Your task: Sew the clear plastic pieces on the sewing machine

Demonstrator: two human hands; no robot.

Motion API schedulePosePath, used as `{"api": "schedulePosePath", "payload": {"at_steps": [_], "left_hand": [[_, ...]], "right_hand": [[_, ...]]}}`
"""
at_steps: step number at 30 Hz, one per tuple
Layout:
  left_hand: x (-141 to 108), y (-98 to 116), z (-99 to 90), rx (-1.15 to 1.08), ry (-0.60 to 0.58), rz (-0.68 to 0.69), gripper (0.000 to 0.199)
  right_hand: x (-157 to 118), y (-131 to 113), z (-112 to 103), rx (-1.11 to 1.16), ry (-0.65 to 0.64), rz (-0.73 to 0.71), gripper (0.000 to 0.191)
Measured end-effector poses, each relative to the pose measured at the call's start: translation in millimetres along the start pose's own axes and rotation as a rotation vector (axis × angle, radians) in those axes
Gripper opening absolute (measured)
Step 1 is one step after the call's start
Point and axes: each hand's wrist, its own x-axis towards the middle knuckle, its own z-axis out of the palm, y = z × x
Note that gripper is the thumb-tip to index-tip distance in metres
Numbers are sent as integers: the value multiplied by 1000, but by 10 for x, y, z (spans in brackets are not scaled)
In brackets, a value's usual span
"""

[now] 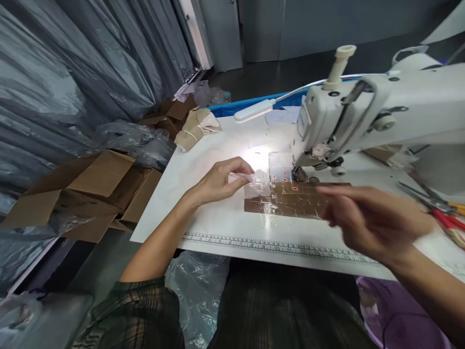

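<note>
My left hand (227, 180) pinches a small piece of sheer white fabric (259, 185) between thumb and fingers. The fabric's loose end lies over the left part of a brown taped strip (290, 206) on the table, left of the needle area. A white sewing machine (327, 116) stands to the right, its presser foot (300, 174) just beyond the strip. My right hand (363, 218), blurred by motion, is over the strip's right end with its fingers curled together. Whatever they may hold is too smeared to make out.
A ruler tape (276, 248) runs along the front edge of the white table (203, 213). Red-handled scissors (446, 223) lie at the right. A rolled beige cloth bundle (194, 131) sits at the back left. Open cardboard boxes (98, 179) stand left; a purple bin (407, 310) is below.
</note>
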Motion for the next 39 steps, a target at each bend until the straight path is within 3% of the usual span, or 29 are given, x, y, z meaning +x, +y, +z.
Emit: {"api": "schedulePosePath", "payload": {"at_steps": [2, 5, 7, 10, 14, 16, 19, 22, 24, 27, 31, 36, 39], "left_hand": [[136, 106, 185, -116, -120, -18, 9], [347, 194, 425, -283, -261, 16, 23], [469, 205, 515, -324, -325, 46, 35], [578, 160, 542, -239, -357, 12, 52], [564, 33, 531, -154, -379, -187, 64], [522, -33, 559, -257, -350, -275, 58], [476, -104, 614, -472, -278, -346, 52], [480, -127, 620, -571, -263, -382, 54], [512, -121, 585, -587, -284, -380, 55], [597, -112, 511, -561, -290, -385, 52], [716, -161, 440, -441, -232, -391, 50], [771, -212, 302, -81, -205, -138, 49], [816, -186, 206, 134, -192, -87, 41]], "right_hand": [[91, 99, 81, 47, -51, 96, 20], [195, 299, 178, 247, -343, 317, 36], [192, 417, 201, 371, -459, 399, 41], [129, 537, 215, 451, -462, 474, 45], [107, 630, 217, 427, -434, 670, 44], [146, 651, 189, 402, -468, 713, 45], [234, 667, 134, 371, -575, 645, 45], [293, 713, 132, 453, -642, 628, 29], [301, 765, 172, 572, -605, 673, 20], [285, 830, 248, 707, -572, 764, 10], [250, 827, 341, 738, -611, 868, 13], [194, 759, 449, 755, -509, 915, 18], [175, 750, 470, 752, -503, 915, 23]]}}
